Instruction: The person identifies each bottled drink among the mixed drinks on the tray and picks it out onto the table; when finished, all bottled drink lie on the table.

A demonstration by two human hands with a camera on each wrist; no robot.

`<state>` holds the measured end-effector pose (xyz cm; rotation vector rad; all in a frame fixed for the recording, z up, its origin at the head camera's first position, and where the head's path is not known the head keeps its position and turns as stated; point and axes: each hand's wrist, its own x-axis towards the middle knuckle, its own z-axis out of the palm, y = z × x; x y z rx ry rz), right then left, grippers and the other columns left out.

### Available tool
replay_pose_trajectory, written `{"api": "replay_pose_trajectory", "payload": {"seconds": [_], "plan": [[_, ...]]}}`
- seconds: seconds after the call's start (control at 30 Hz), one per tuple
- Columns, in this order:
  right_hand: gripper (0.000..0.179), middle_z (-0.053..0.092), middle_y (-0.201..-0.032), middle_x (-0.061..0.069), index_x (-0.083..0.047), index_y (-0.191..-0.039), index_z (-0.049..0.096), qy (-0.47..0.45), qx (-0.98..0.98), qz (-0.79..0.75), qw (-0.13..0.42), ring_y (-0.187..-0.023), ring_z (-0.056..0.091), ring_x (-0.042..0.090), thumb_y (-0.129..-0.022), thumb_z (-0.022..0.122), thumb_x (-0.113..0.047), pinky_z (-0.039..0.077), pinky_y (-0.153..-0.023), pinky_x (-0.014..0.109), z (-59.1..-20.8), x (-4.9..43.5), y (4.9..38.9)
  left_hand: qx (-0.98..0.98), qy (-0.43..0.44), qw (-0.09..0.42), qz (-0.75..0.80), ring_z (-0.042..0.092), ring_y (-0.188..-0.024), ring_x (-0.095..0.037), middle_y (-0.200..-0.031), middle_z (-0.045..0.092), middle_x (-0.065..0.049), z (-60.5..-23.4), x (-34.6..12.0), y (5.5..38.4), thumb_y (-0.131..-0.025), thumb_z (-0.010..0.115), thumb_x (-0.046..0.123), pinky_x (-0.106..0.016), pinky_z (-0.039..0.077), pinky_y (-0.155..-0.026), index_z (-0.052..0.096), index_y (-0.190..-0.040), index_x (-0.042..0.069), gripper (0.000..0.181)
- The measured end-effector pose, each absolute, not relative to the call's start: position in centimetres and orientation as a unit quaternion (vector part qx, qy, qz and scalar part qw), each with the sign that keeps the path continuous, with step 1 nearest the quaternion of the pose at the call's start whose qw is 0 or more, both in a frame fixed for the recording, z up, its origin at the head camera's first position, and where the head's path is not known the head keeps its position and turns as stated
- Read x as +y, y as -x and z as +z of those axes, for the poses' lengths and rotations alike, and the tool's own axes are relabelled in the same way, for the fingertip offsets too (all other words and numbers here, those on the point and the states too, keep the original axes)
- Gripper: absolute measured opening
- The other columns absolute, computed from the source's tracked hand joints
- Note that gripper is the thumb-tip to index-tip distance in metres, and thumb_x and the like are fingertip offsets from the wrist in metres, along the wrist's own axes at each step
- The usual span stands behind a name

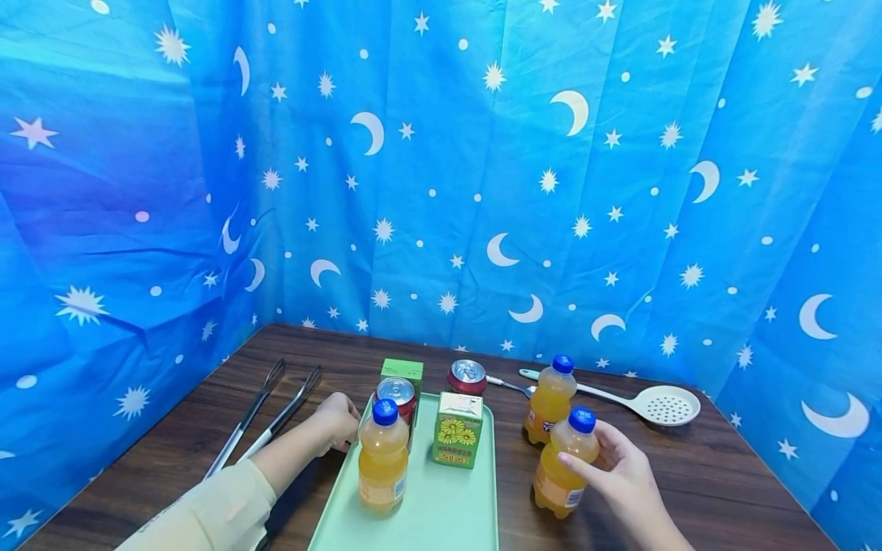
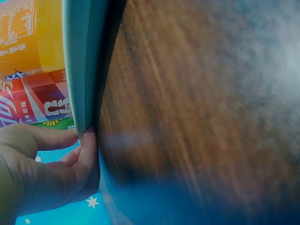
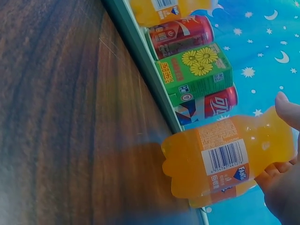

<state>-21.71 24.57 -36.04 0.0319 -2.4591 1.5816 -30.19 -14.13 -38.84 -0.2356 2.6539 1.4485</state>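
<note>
My right hand (image 1: 623,474) grips an orange soda bottle (image 1: 560,478) with a blue cap, to the right of the pale green tray (image 1: 444,520). In the right wrist view its barcode label faces the camera and the thumb lies along the neck. My left hand (image 2: 51,173) pinches the tray's left rim (image 2: 84,70) between thumb and fingers. Standing on the tray are another orange soda bottle (image 1: 383,467), a red soda can (image 1: 396,392) behind it and a green drink carton (image 1: 458,432) with yellow flowers.
A third orange soda bottle (image 1: 549,402) stands just behind the held one. At the tray's far end are a second green carton (image 1: 403,370) and a red can (image 1: 467,376). A white slotted spoon (image 1: 667,405) lies at the back right, tongs (image 1: 265,409) on the left.
</note>
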Motion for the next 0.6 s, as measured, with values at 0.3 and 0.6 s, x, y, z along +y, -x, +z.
{"api": "replay_pose_trajectory", "payload": {"seconds": [0.3,0.6], "plan": [[0.061,0.055,-0.127,0.016,-0.005,-0.129,0.048,-0.038,-0.833,0.543,0.101,-0.112,0.054,0.028,-0.079,0.075,-0.029,0.048,-0.089,0.04,-36.04,25.0,22.24,0.872,0.077,0.053,0.48,0.053,-0.065,-0.024,-0.084,0.05,-0.016,-38.78,-14.1,30.19,-0.071,0.052,-0.02,-0.034,0.054,-0.053,0.051,-0.085,-0.005,0.02],[0.064,0.053,-0.128,0.019,-0.004,-0.13,0.047,-0.031,-0.839,0.536,0.092,-0.115,0.053,0.032,-0.078,0.076,-0.027,0.047,-0.09,0.044,-36.13,25.3,22.46,0.876,0.075,0.056,0.473,0.055,-0.073,-0.027,-0.087,0.051,-0.017,-38.66,-14.06,29.94,-0.073,0.054,-0.019,-0.034,0.054,-0.053,0.051,-0.088,-0.006,0.021]]}}
